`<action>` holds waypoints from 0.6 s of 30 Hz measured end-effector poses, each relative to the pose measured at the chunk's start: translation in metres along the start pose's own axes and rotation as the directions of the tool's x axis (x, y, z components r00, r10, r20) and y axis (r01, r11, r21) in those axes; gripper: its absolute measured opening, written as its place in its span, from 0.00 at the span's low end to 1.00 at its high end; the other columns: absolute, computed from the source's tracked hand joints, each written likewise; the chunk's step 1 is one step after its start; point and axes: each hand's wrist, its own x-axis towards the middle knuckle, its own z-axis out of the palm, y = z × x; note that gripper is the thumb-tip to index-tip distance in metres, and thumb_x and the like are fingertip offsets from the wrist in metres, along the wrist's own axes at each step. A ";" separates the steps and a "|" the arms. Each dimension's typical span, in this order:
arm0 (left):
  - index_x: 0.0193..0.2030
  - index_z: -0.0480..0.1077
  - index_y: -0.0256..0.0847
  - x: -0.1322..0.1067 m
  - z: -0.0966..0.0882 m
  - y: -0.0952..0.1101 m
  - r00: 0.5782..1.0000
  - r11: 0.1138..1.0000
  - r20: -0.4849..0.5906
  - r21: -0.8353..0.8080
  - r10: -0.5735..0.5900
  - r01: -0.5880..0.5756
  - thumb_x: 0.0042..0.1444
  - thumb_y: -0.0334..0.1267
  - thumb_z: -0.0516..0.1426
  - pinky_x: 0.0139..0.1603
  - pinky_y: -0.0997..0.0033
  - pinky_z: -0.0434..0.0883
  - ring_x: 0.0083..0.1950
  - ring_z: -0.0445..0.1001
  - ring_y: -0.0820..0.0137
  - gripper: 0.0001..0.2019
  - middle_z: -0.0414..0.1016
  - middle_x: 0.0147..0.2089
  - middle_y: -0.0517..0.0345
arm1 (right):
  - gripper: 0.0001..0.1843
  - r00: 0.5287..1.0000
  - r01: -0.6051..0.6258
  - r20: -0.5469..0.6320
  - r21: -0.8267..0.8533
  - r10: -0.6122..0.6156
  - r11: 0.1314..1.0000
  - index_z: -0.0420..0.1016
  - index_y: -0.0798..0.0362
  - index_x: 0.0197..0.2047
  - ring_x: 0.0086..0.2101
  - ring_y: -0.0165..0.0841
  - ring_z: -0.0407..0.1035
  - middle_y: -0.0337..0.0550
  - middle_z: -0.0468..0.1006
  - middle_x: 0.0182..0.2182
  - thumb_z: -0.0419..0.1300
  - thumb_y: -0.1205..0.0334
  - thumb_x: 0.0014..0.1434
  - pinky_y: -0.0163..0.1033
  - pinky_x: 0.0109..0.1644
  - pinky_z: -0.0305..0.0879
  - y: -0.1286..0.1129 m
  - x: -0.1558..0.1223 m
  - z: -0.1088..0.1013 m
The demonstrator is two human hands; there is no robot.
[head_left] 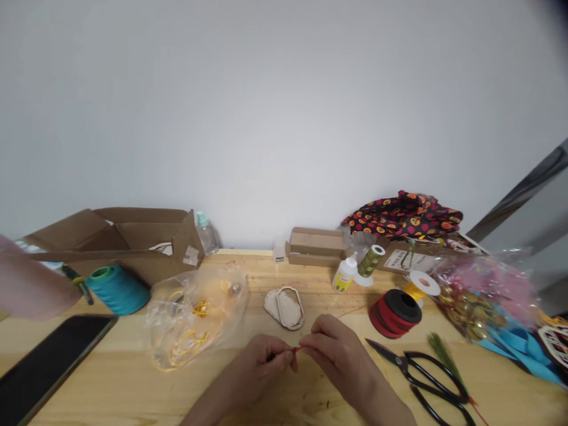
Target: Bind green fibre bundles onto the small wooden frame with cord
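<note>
- Plain white wall (pixel 284 106) is rising behind a pale wooden worktop (pixel 248 278), and a large open cardboard box (pixel 115 242) is sitting at its far left.
- Both hands are working close together near the front edge of the worktop. The left hand (pixel 260 367) and the right hand (pixel 341 355) are each narrowly pinched, holding a short, thin red cord (pixel 295 350) between them.
- Just beyond the hands, a pale wooden oval cut-out (pixel 284 309) is lying flat. To the right, a black-handled pair of scissors (pixel 421 378) is resting near the right hand, beside a red spool with a black core (pixel 394 313).
- Further back, a turquoise thread cone (pixel 118 290), a clear plastic bag of yellow cord (pixel 195 313), and a white glue bottle with a yellow label (pixel 345 275) are standing or lying about the worktop. A black tablet or phone (pixel 48 367) is lying at the left.
- Risks: the thin cord could slip from the tight pinch, and a wide movement of the right arm could knock the scissors.
- Writing: the glue bottle carries a label, but its words are too small to read.
</note>
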 end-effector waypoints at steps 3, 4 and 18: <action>0.24 0.71 0.35 0.000 0.002 0.002 0.999 1.000 0.044 -0.021 0.004 -0.003 0.52 0.39 0.47 0.21 0.77 0.48 0.21 0.48 0.77 0.15 0.50 0.18 0.67 | 0.10 1.000 0.018 0.019 -0.018 -0.017 1.000 0.74 0.53 0.29 0.26 0.29 0.63 0.40 0.68 0.24 0.52 0.67 0.55 0.30 0.28 0.59 -0.004 0.007 -0.003; 0.23 0.71 0.36 -0.001 0.002 0.002 0.998 0.999 0.064 -0.038 0.004 -0.001 0.52 0.40 0.47 0.21 0.77 0.47 0.21 0.47 0.77 0.16 0.49 0.18 0.67 | 0.10 0.999 0.021 0.030 -0.004 -0.021 1.000 0.74 0.53 0.28 0.27 0.29 0.63 0.40 0.68 0.24 0.52 0.66 0.55 0.30 0.28 0.59 -0.005 0.009 -0.003; 0.22 0.67 0.35 -0.002 -0.001 0.008 0.991 0.989 -0.102 -0.104 0.092 -0.102 0.53 0.41 0.46 0.22 0.78 0.50 0.21 0.50 0.77 0.16 0.50 0.18 0.67 | 0.10 0.997 0.037 -0.068 0.022 -0.035 0.999 0.72 0.54 0.32 0.26 0.28 0.61 0.42 0.67 0.24 0.49 0.67 0.57 0.31 0.28 0.57 -0.006 -0.009 0.012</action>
